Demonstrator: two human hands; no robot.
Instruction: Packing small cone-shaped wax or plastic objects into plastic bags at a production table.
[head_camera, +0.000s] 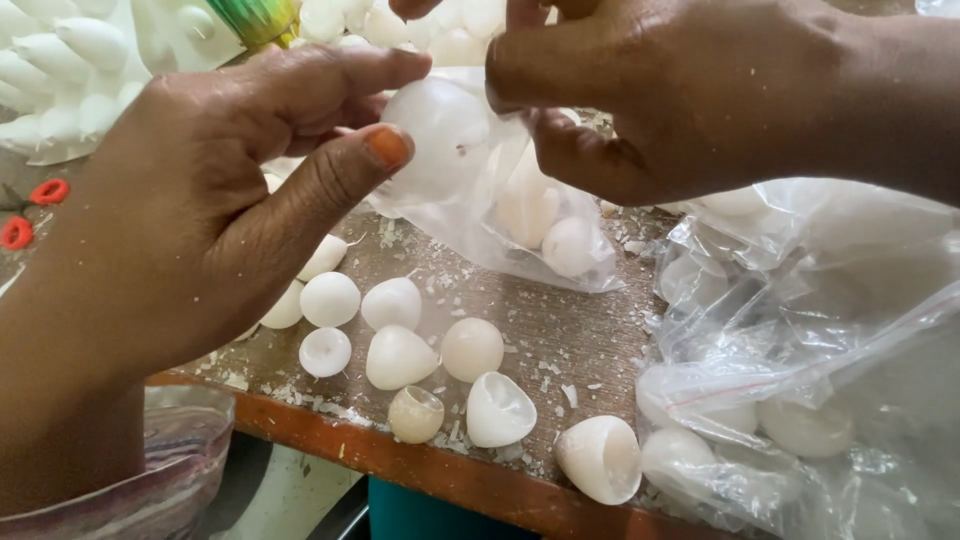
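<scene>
My left hand (215, 200) pinches the mouth of a small clear plastic bag (480, 215) between thumb and fingers. My right hand (690, 95) grips the other side of the bag's opening. The bag hangs just above the wooden table (560, 340) and holds several white hollow shells (545, 225), one rounded shell (440, 125) pressed against its upper side. Loose white egg-shaped shells (398, 355) lie on the table below my hands, some with the open side up (498, 408).
A large crumpled clear plastic bag (810, 350) with more white shells fills the right side. White moulded pieces (70, 70) lie at the top left, with red rings (30, 215) at the left edge. The table's front edge (400, 460) runs below the shells; white flakes litter the wood.
</scene>
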